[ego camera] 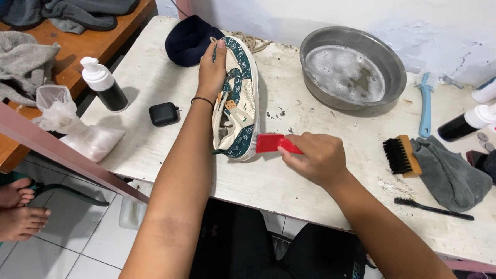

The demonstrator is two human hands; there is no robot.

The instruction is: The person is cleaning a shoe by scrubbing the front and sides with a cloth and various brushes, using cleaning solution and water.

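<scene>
A cream and dark green patterned sneaker (239, 100) lies on its side on the white table (291, 180). My left hand (212, 71) presses on the shoe's upper near the toe and holds it steady. My right hand (314, 156) is closed around a red brush (273, 142), whose head is against the heel end of the sole.
A metal basin (352, 69) of soapy water stands at the back. To the right lie a blue brush (425, 105), a wooden brush (402, 156), a grey cloth (453, 173), a thin black brush (434, 209) and pump bottles (472, 120). At the left are a pump bottle (104, 84) and a small black case (164, 114).
</scene>
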